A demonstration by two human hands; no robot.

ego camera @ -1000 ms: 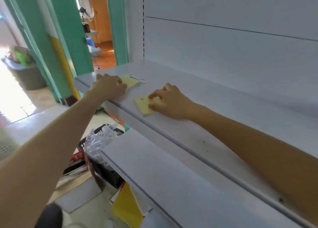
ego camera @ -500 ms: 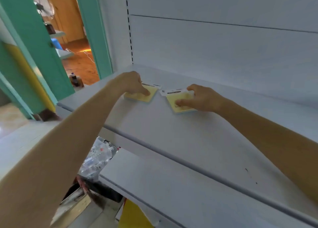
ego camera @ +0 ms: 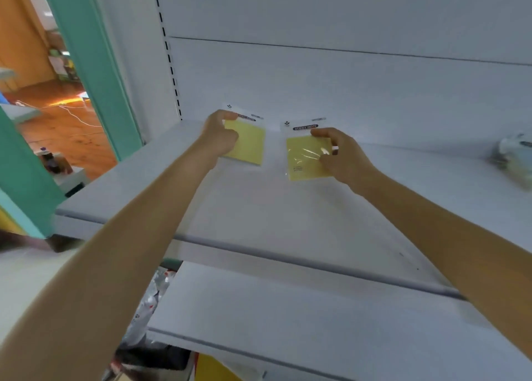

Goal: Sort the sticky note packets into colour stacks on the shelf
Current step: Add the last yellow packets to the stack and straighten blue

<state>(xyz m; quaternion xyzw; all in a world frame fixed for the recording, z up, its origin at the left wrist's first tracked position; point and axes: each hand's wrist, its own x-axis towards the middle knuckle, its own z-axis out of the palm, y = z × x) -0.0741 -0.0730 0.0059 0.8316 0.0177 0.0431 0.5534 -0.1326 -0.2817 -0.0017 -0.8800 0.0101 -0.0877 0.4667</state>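
Yellow sticky note packets fill both of my hands, side by side above the white shelf (ego camera: 259,208) near its back panel. My left hand (ego camera: 220,134) is closed on the left packet (ego camera: 250,143), gripping its left edge and upper left corner, so the pad juts out to the right of my knuckles with its white header card pointing up toward the back wall. My right hand (ego camera: 342,156) is clamped on the right packet (ego camera: 305,157): my thumb presses the glossy front near the right edge, my index finger hooks over the top corner just under the black label, and the pad extends to the left of my palm. Both packets are tilted, faces toward me, and a narrow gap of bare shelf shows between them. I cannot tell whether their lower edges touch the shelf surface. Far to the right, a blurred heap of clear wrapped packets (ego camera: 515,159) lies on the same shelf, well apart from my right hand.
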